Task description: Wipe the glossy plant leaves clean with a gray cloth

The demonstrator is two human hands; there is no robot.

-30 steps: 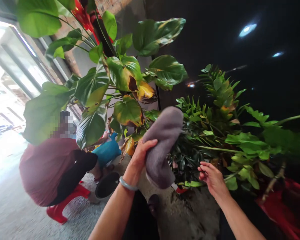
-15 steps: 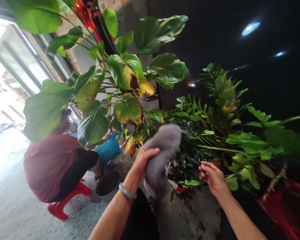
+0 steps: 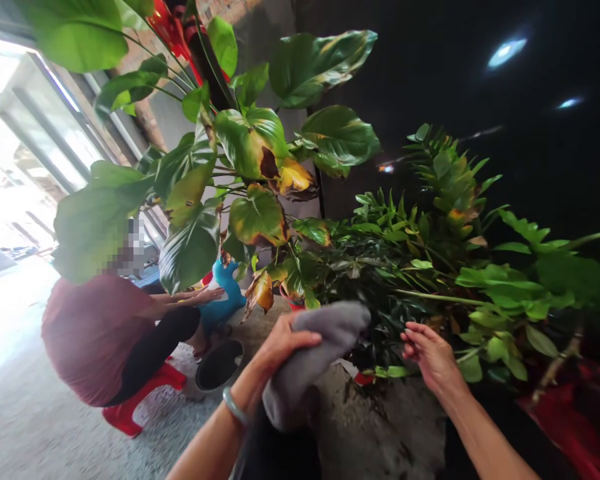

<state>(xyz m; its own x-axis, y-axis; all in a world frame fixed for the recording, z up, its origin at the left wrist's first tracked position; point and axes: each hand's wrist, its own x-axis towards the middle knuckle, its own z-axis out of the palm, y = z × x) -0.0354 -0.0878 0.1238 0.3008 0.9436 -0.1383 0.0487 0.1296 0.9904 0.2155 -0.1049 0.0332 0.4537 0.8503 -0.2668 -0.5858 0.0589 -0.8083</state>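
My left hand [image 3: 286, 341] is closed on a soft grey cloth [image 3: 325, 340] with rounded ends, somewhat like a sock. The thumb lies over its top, and the cloth hangs down toward my dark-clothed knee. My right hand [image 3: 433, 360] is held at the right with thumb and fingers pinched together; whatever they hold, if anything, is too small to make out. Dark green foliage [image 3: 375, 320] is just beyond its fingertips. Above my left hand stands a large-leaved plant [image 3: 257, 213], some leaves yellow and brown at the edges.
At the left a person in a reddish shirt [image 3: 95, 333] sits on a red stool [image 3: 145, 393], one hand on a blue animal-shaped object [image 3: 225, 293]. A dark bucket [image 3: 220, 365] stands near that person's feet. More leafy plants [image 3: 505, 293] and red material [image 3: 575, 413] lie right.
My left hand has lowered slightly, and the grey cloth has swung from upright to slanting. My right hand has hardly moved. The other person's hand now shows on the blue object.
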